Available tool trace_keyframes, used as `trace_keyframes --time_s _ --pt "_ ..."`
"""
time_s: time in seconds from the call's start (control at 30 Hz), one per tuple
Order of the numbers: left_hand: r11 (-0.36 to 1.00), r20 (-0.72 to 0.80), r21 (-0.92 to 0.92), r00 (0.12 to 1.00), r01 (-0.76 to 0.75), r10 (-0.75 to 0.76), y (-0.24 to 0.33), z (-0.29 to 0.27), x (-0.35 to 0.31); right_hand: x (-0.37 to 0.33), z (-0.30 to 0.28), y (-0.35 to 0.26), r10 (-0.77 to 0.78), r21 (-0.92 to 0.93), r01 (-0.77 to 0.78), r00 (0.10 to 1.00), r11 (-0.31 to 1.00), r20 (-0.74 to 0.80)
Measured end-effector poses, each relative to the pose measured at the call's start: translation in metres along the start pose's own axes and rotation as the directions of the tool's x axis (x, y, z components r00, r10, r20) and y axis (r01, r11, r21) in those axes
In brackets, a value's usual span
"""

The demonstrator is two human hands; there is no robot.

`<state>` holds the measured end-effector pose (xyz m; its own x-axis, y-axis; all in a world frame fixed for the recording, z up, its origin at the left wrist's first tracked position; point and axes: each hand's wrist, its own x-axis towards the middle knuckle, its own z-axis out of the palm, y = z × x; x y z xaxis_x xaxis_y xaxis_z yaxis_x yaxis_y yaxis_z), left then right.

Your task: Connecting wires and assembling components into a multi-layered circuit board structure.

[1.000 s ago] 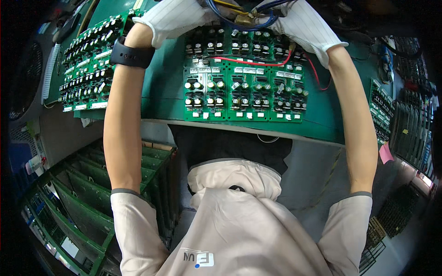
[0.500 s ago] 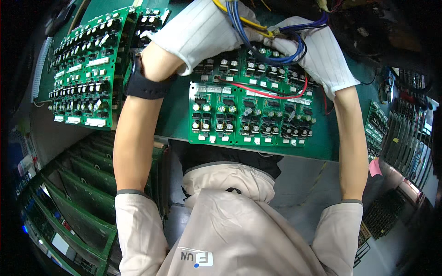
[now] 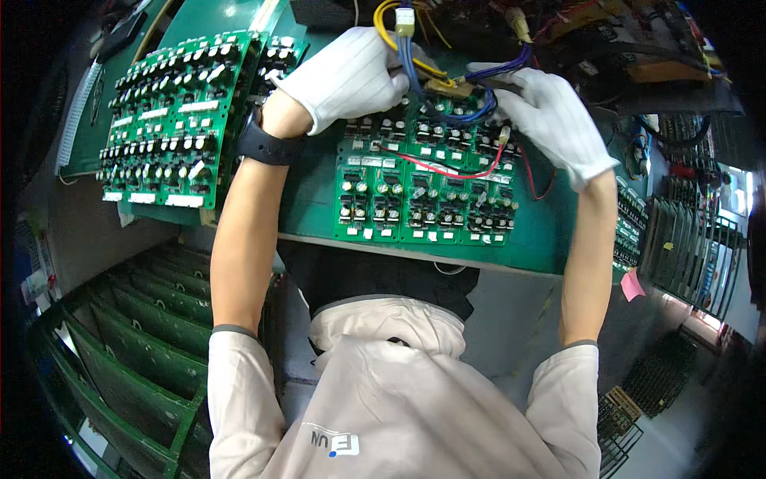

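Observation:
My left hand, in a white glove, is closed around part of a wire harness with yellow and blue wires; its fingertips are partly hidden. To the right, my gloved right hand has its thumb and fingers apart, beside the harness's blue loop. Beneath both hands a green circuit board lies flat, crowded with capacitors, black parts and white connectors. A red wire curves across it to a small pale connector near my right thumb. A white block connector hangs above.
More populated circuit boards stand at the left of the green tabletop. Below them is a green slotted rack. Racks holding boards stand at the right, and dark equipment with cables sits at the far right.
My hands have moved apart; the right one has come away from the wires with its fingers spread. The red wire's end connector now shows. The whole view has shifted slightly.

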<state>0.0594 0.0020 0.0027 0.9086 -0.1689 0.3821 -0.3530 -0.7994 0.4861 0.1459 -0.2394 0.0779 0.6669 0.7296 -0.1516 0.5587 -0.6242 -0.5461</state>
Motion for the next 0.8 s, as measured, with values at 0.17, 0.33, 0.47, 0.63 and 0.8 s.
trace_keyframes --time_s 0.17,0.33,0.47,0.63,0.8 --pt "0.996 -0.057 0.015 0.995 -0.087 0.088 -0.01 0.001 0.001 -0.023 -0.011 0.017 -0.344 -0.217 0.32 0.935 0.922 -0.083" --pt "0.948 0.181 -0.267 0.975 0.172 -0.126 0.031 -0.045 0.016 -0.06 0.001 -0.005 -0.13 0.015 0.139 0.958 0.99 -0.257" --pt "0.95 0.173 -0.294 0.984 0.102 -0.052 0.042 -0.041 0.016 -0.069 0.03 -0.01 -0.419 -0.151 0.393 0.878 0.907 -0.23" --pt "0.909 0.202 -0.373 0.972 0.187 -0.117 0.041 -0.033 0.027 -0.063 0.064 -0.028 -0.495 -0.187 0.461 0.839 0.867 -0.226" --pt "0.928 0.204 -0.326 0.972 0.178 -0.114 0.038 -0.038 0.026 -0.052 0.086 -0.047 -0.517 -0.198 0.478 0.801 0.856 -0.301"
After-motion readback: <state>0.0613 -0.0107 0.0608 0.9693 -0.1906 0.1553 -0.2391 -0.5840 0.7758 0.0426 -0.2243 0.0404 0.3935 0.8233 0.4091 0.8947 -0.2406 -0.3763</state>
